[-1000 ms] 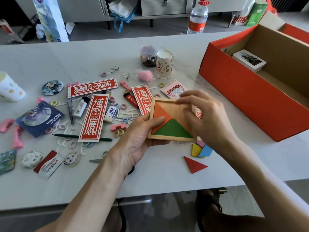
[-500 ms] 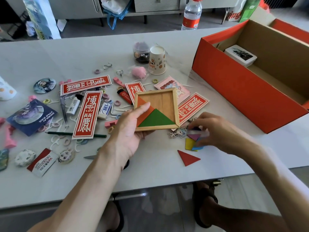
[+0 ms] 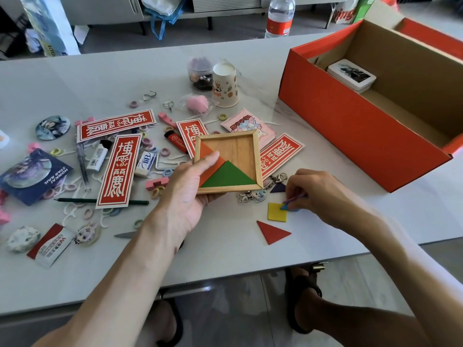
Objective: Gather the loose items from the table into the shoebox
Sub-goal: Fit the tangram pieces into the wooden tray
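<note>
1. Head view, what has changed: a second ago the right hand (image 3: 323,194) was up at the wooden tray (image 3: 235,146). It is now low on the table (image 3: 225,259), just right of the tray's lower corner. The yellow square (image 3: 275,212), half covered a moment ago, now lies flat in the open, and a dark purple triangle (image 3: 278,188) shows just above it.
2. The left hand (image 3: 185,194) grips the tray as before, fingers curled under its lower left corner. Its thumb presses on the orange triangle (image 3: 206,152).
3. The right hand's fingertips pinch a thin blue piece (image 3: 288,207) that touches the yellow square's right corner. A pink sliver shows in the same pinch; whether it is a separate piece cannot be told.
4. The tray is pale wood with visible grain and a raised square rim. The orange triangle and a green triangle (image 3: 226,176) sit flush inside it, matte and flat. A red triangle (image 3: 271,231) lies alone in the lower centre.
5. The shoebox (image 3: 350,126) stands open at the upper right, orange outside and plain brown card inside, with a white tin (image 3: 350,75) in it.
</note>
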